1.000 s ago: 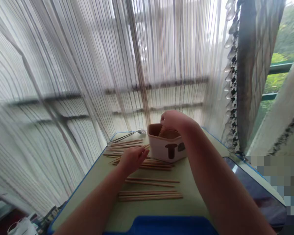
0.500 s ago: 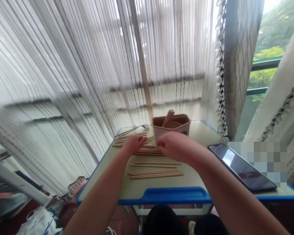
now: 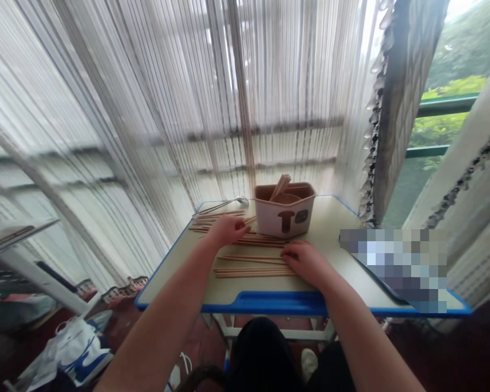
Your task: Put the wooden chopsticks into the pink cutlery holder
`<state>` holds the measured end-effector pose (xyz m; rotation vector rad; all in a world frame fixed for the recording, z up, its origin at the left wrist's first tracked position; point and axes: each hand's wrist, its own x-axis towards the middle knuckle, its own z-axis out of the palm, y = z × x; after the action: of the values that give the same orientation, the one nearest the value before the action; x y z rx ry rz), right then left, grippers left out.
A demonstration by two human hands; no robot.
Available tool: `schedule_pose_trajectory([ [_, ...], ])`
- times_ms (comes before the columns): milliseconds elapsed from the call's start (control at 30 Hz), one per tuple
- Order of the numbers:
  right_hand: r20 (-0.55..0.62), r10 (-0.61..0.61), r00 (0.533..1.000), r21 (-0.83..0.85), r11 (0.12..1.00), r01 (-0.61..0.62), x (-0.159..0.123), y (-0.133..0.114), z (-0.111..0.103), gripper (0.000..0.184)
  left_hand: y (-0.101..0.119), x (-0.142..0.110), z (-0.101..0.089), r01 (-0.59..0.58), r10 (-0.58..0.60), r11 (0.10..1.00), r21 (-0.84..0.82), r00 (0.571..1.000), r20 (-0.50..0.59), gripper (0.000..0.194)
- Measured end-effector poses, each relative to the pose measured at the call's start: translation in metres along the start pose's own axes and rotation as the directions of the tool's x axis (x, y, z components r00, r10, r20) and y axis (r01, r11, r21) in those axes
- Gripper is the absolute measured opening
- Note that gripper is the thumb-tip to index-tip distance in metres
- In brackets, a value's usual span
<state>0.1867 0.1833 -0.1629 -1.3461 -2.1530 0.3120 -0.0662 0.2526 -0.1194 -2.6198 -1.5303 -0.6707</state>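
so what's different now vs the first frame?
Right hand let go of the bundle in the bin and came down toward the person, to the right ends of the front sticks and the pair behind them. Can't tell if it grips any. The bundle now leans in the bin on its own.

Same as before: left hand over the far sticks, bin and ladle in place.

Both hands among loose chopsticks.

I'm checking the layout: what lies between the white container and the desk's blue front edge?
The head view shows thin sticks in rows before the container, the right hand at the nearer rows' right ends.
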Motion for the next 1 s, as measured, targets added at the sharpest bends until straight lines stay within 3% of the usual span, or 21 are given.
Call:
schedule_pose_trajectory([
  [267, 0.015, 0.048, 0.999, 0.008, 0.999, -0.048, 0.001, 0.001, 0.002, 0.016, 0.014, -0.004, 0.01, -0.038, 0.035, 0.997, -0.063, 0.998, -0.046, 0.039],
  [367, -0.022, 0.075, 0.997, 0.026, 0.997, -0.074, 0.001, 0.0, 0.002, 0.017, 0.009, -0.004, 0.01, 0.009, -0.014, 0.997, -0.081, 0.998, -0.058, 0.042],
  [600, -0.147, 0.287, 0.947, 0.15, 0.952, -0.266, 0.0, -0.002, -0.004, 0.02, -0.004, -0.005, 0.012, 0.122, -0.151, 0.976, -0.18, 0.976, -0.159, 0.052],
  [867, -0.237, 0.273, 0.932, 0.125, 0.96, -0.249, 0.001, 0.0, -0.006, 0.022, -0.012, -0.005, 0.016, 0.156, -0.187, 0.975, -0.159, 0.96, -0.208, 0.053],
  [1000, -0.299, 0.275, 0.914, 0.179, 0.957, -0.23, 0.001, 0.001, -0.008, 0.037, -0.012, -0.006, 0.017, 0.151, -0.182, 0.976, -0.157, 0.961, -0.207, 0.052],
])
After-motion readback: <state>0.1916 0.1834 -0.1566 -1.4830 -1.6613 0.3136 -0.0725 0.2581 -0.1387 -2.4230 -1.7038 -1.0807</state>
